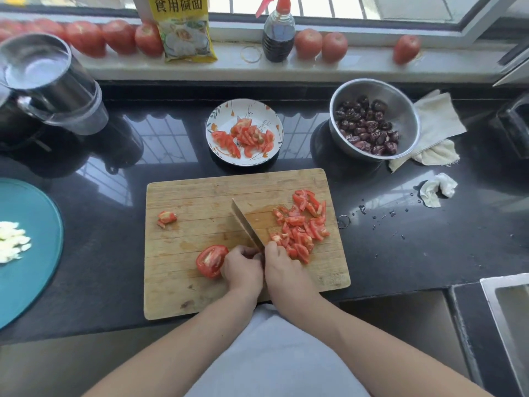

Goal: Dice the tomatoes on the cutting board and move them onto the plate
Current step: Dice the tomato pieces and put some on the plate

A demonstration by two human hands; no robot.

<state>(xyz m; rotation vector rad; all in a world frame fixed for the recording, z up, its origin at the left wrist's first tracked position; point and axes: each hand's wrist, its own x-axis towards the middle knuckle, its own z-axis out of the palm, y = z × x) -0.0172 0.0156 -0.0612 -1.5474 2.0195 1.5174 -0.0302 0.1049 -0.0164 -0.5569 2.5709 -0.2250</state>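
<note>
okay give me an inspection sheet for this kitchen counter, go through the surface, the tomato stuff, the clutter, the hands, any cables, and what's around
Surface: dark glossy counter, water drops at right.
Job's things: cutting board holds a tomato half, a diced pile and a small scrap; floral plate already holds tomato pieces.
Clutter: steel bowl of dark dried fruit, cloth, crumpled tissue, teal plate, blender jar.
Hands: left hand beside the tomato half; right hand grips the knife.
Cables: nothing seen.
Surroundings: windowsill with whole tomatoes, yellow packet, dark bottle; sink at right.
</note>
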